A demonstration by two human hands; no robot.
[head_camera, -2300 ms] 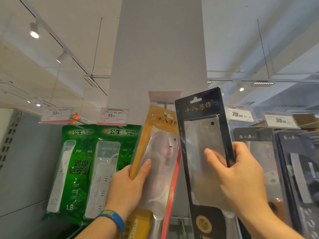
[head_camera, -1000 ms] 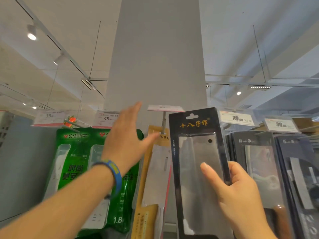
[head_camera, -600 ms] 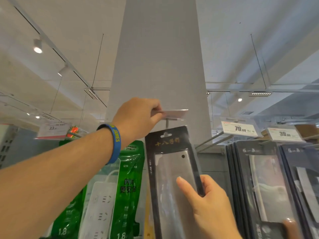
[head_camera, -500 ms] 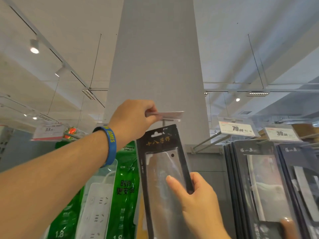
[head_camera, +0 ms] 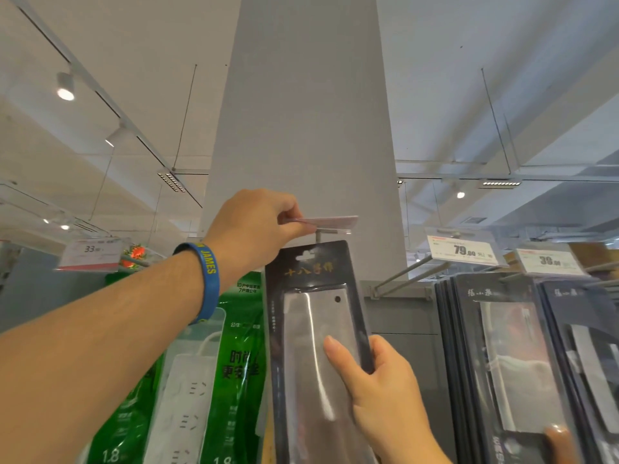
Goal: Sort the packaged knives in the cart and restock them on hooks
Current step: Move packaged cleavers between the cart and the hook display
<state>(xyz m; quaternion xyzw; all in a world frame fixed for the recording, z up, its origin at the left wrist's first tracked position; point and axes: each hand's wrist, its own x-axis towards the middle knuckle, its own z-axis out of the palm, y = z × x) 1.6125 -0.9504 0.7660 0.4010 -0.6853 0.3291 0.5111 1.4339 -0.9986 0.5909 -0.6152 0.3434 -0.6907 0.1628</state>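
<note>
A black-carded packaged cleaver (head_camera: 315, 329) stands upright in front of the grey pillar, its hang hole just under a hook's tip. My right hand (head_camera: 385, 396) grips the pack's right edge, thumb across the clear blister. My left hand (head_camera: 258, 226), with a blue wristband, pinches the price tag holder (head_camera: 330, 221) at the hook's front end and holds it tipped up flat. The hook itself is mostly hidden behind the pack and tag.
Green power-strip packs (head_camera: 207, 373) hang at the left under a 33 price tag (head_camera: 90, 252). Dark packaged knives (head_camera: 516, 356) hang on hooks at the right under the 79.00 tag (head_camera: 460, 251) and another tag (head_camera: 549, 261). A bare double-wire hook (head_camera: 402, 276) juts out between.
My left hand let go of the yellow knife pack, rose and pinched the price tag holder. My right hand brought the black cleaver pack leftward to under that hook.
</note>
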